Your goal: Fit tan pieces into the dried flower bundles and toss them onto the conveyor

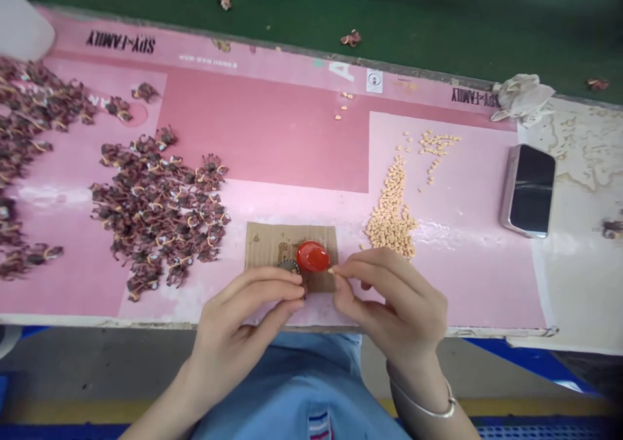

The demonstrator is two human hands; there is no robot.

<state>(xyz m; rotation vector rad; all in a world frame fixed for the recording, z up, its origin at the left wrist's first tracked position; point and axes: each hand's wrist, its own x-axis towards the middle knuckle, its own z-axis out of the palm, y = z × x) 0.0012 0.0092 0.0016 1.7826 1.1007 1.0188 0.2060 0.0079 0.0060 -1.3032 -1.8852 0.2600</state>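
Between our hands, a glossy red dish (313,256) rests on brown cardboard (263,237), which probably shields the table (272,135) from drips. Our right hand (392,297) has thumb and forefinger closed on a tiny tan piece (331,270) by the dish's rim, a tip grip that suits something so small. Our left hand (253,307) has its fingers drawn together on a dark piece (304,291), mostly hidden. The tan pile (392,229) and dark figurines (163,209) flank us, presumably for easy reach.

l hand (241,313) & r hand (396,300) both pinch.
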